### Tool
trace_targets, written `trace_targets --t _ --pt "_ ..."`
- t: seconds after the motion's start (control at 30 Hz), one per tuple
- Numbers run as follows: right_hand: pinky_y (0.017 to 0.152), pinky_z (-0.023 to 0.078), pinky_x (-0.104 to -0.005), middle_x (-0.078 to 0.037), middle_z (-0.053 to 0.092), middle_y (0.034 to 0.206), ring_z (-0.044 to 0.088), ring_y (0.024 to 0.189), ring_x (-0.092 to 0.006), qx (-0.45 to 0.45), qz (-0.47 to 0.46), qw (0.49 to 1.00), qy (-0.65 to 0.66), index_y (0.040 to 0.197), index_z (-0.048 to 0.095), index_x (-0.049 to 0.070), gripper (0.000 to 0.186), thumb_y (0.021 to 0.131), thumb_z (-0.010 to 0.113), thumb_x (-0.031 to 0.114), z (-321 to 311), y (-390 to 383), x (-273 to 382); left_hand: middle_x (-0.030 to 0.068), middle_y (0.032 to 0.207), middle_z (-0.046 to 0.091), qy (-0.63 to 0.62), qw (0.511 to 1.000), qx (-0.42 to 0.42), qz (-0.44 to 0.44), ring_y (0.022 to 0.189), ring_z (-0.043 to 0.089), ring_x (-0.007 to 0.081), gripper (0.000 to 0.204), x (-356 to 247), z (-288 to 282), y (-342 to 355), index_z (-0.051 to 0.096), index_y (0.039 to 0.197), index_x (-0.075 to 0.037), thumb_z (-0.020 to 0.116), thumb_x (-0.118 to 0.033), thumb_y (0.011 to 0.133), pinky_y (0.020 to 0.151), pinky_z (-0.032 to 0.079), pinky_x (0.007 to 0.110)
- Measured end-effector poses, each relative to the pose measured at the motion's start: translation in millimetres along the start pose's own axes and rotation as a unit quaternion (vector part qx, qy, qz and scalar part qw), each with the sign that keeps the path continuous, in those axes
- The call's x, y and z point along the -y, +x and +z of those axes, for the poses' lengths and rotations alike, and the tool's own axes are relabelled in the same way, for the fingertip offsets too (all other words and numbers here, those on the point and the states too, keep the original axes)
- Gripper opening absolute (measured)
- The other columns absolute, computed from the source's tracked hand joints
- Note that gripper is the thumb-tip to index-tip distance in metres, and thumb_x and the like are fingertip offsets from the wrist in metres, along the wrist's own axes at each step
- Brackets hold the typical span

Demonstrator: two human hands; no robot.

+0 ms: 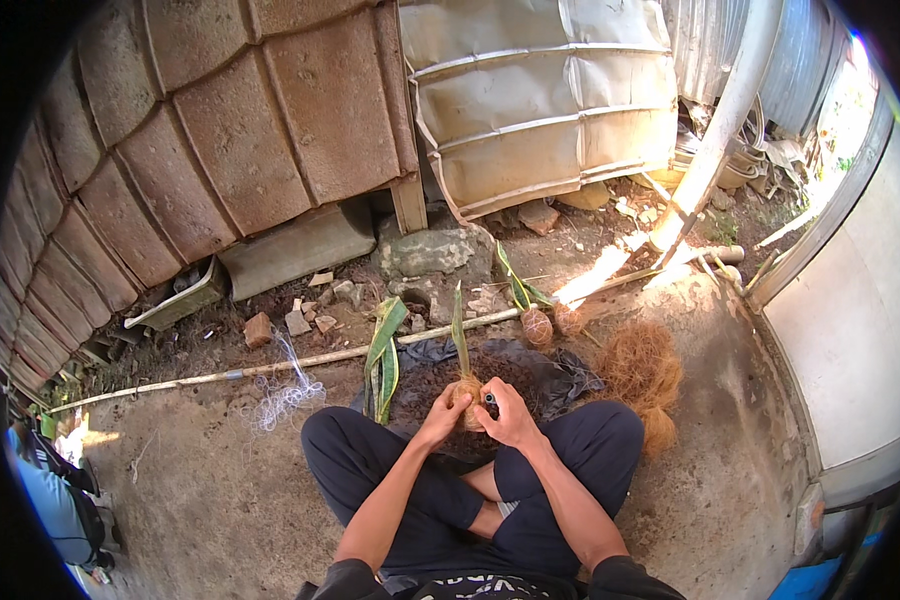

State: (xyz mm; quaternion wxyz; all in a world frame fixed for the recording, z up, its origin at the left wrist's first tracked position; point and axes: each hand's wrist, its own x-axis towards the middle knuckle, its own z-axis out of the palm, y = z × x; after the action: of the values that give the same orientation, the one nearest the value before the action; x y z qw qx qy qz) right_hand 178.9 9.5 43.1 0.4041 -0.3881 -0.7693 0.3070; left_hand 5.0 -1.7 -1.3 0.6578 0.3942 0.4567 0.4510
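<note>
Outdoor backyard, dirt ground (220, 470), rubble (300, 320), corrugated metal sheets (540, 100)

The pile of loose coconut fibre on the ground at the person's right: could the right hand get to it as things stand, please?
Probably yes. The fibre pile lies beside the right knee with nothing between, but the right hand is closed on the fibre-wrapped plant together with the left hand and would have to let go first.

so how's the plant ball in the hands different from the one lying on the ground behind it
The plant ball in the hands stands upright with one narrow leaf pointing up; the ball on the ground lies tipped, its leaves slanting left. The held ball is gripped by the left hand and right hand; the ground ball is untouched. The ground ball sits partly in sunlight, the held one in shade. Both are brown, fibre-wrapped, with green leaves.
</note>
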Motion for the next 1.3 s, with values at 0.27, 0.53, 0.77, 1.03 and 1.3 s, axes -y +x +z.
trace_targets --t 0.27,0.53,0.77,1.03,1.3 --pt "0.072 0.041 -0.0384 -0.011 0.054 0.081 0.054 0.076 -0.0301 -0.01 -0.058 0.996 -0.072 0.09 0.054 0.004 0.023 0.084 0.065 0.023 -8.4 1.9 10.1 0.0089 0.114 0.058 0.03 0.999 -0.007 -0.008 0.102 0.055 0.0146 0.048 10.8 0.1 1.8 0.045 0.131 -0.001 0.058 -0.033 0.098 0.088 0.047 0.03" --pt "0.068 0.041 -0.0388 -0.011 0.052 0.078 0.052 0.069 -0.0299 -0.028 -0.099 0.99 -0.093 0.088 0.056 0.004 0.017 0.088 0.062 0.02 -8.2 0.3 13.4 0.0063 0.114 0.055 0.133 0.991 -0.009 0.005 0.101 0.055 0.0138 0.042 26.1 -4.2 7.1 0.042 0.13 -0.004 0.054 -0.03 0.1 0.081 0.051 0.03" --pt "0.067 0.043 -0.0397 -0.011 0.054 0.078 0.054 0.071 -0.0305 -0.007 -0.111 0.989 -0.094 0.087 0.056 0.004 0.017 0.087 0.063 0.019 -4.9 -2.3 10.5 0.0079 0.116 0.056 0.069 0.997 -0.02 -0.026 0.102 0.057 0.0157 0.043 20.9 1.1 5.3 0.04 0.131 -0.002 0.054 -0.027 0.1 0.081 0.051 0.03" --pt "0.068 0.044 -0.0395 -0.012 0.056 0.081 0.056 0.074 -0.0307 -0.004 -0.114 0.989 -0.091 0.088 0.057 0.003 0.017 0.086 0.064 0.018 -1.8 -2.9 10.2 0.0082 0.107 0.059 0.049 0.998 -0.05 0.002 0.092 0.058 0.0136 0.048 17.6 5.0 4.9 0.044 0.128 -0.004 0.061 -0.035 0.096 0.076 0.052 0.029" --pt "0.064 0.043 -0.0392 -0.011 0.051 0.074 0.053 0.066 -0.0304 -0.017 -0.125 0.989 -0.078 0.085 0.055 0.003 0.015 0.085 0.064 0.014 -0.8 -0.6 11.3 0.0059 0.104 0.058 0.042 0.998 -0.049 0.018 0.088 0.058 0.0114 0.049 23.9 2.2 7.3 0.044 0.128 -0.004 0.061 -0.038 0.096 0.072 0.051 0.028"
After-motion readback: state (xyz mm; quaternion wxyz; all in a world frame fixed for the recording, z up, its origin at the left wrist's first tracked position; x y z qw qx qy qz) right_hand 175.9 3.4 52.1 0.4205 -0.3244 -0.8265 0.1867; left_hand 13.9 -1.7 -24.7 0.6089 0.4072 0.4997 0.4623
